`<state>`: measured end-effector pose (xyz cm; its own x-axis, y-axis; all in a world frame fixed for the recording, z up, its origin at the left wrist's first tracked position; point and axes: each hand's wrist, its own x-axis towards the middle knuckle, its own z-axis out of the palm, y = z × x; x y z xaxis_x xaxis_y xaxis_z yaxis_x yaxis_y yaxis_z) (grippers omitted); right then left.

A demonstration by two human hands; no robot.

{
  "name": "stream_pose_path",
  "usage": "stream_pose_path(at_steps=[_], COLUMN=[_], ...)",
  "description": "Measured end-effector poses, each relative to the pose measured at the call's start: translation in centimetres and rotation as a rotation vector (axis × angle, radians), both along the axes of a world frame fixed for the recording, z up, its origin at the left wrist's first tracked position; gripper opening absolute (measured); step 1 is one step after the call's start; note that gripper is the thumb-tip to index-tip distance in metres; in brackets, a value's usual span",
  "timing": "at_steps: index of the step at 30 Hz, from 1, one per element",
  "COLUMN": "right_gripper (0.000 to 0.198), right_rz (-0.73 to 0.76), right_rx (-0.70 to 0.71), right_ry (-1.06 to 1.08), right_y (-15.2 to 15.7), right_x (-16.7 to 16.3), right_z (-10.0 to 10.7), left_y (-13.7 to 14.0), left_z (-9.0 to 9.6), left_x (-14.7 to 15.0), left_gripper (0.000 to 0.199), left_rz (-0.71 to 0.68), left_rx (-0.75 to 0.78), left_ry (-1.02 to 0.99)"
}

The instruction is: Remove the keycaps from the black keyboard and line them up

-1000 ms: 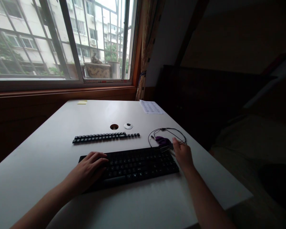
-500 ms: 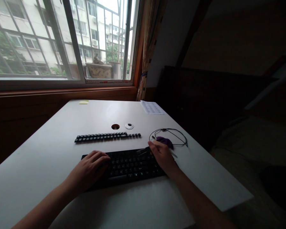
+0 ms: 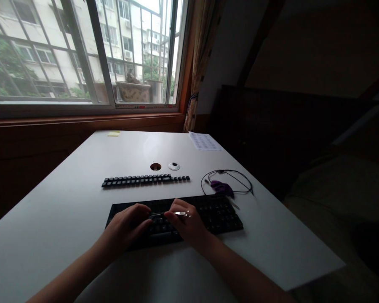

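A black keyboard (image 3: 227, 214) lies on the white table, with both of my hands over its left and middle parts. My right hand (image 3: 189, 223) is closed round a keycap puller (image 3: 180, 213), whose pale handle shows between the fingers and whose thin wire end points left. At that wire end, my left hand (image 3: 129, 223) has its thumb and fingertips drawn together from the left side. What lies between those fingertips is too dark and small to make out. Behind the keyboard, black keycaps (image 3: 139, 180) stand in rows on the table.
A coiled black cable (image 3: 251, 185) and a purple cloth (image 3: 222, 188) lie behind the keyboard's right end. Farther back are a round hole (image 3: 156, 167) in the table, its white cover (image 3: 174, 166), printed paper (image 3: 205, 142) and a yellow note (image 3: 113, 134).
My right hand has moved left with the keycap puller, from the keyboard's right part to its middle. My left hand has turned its fingertips towards the puller's wire end.
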<state>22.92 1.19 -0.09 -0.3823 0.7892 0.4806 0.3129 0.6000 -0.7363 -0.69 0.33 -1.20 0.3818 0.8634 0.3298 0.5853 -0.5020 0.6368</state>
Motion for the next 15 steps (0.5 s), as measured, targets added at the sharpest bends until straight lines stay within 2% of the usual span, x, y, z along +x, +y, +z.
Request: stream_pose_path(at_steps=[10,15], right_gripper=[0.03,0.024], right_rz=[0.085,0.097], right_rx=[0.047,0.099], right_ry=[-0.024,-0.083], right_y=[-0.19,-0.52], right_x=[0.32,0.27], right_z=[-0.52,-0.55], left_y=[0.15,0.17], left_z=[0.56,0.36], left_x=[0.1,0.1], left_gripper=[0.018,0.018], left_rz=[0.007,0.023], left_rx=[-0.108,-0.014], left_ry=[-0.144,-0.144])
